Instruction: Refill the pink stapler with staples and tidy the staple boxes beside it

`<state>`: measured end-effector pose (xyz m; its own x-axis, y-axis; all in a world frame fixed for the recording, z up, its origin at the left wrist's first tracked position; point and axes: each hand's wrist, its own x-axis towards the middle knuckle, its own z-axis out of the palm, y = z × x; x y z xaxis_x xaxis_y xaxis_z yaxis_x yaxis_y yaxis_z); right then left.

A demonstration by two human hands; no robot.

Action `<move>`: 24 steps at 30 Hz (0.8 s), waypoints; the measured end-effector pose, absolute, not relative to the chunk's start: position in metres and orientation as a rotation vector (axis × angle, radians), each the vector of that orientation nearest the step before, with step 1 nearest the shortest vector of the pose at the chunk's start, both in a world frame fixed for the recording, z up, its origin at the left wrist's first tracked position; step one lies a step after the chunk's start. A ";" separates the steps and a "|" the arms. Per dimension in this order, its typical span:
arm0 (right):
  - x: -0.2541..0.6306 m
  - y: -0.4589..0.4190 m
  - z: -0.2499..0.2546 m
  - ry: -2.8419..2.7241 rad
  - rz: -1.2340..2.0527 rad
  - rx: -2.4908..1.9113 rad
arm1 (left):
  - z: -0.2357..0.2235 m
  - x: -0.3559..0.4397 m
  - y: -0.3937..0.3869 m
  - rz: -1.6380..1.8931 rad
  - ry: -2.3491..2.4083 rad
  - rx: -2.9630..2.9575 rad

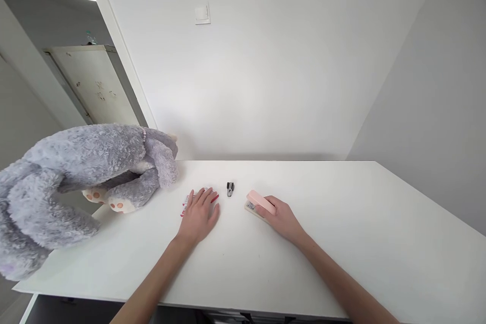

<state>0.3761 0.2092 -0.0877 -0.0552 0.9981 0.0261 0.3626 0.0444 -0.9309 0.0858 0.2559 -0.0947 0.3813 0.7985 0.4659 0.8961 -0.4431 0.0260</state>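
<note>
Gripping the pink stapler (260, 202) by its rigid, light body, the right hand (281, 216) is curling closed; the left hand (199, 214) is lying flat and open on a red-and-white packet (187, 202).

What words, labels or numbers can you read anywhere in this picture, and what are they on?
Nothing can be read.
Sticker on the pink stapler under the right hand: too small and blurred to read.
Red and white packet under the left hand: print blurred.
Small black staple remover: no text visible.

Two bare forearms reach forward. The left hand (199, 215) lies flat, palm down, fingers spread. The right hand (280, 216) curls in a loose grip.
</note>
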 end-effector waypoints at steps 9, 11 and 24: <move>0.374 0.212 -0.088 -1.535 0.991 -1.432 | -0.081 0.107 0.267 -0.516 -1.061 -2.587; 0.375 0.212 -0.089 -1.536 0.988 -1.424 | -0.079 0.115 0.273 -0.443 -1.026 -2.621; 0.376 0.210 -0.086 -1.535 1.017 -1.429 | -0.099 0.118 0.285 -0.727 -1.485 -2.166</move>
<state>0.3759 0.2096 -0.0863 -0.0537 0.9982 0.0259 0.3655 0.0438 -0.9298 0.1184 0.2850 -0.0995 0.2954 0.7212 0.6265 0.9372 -0.3460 -0.0436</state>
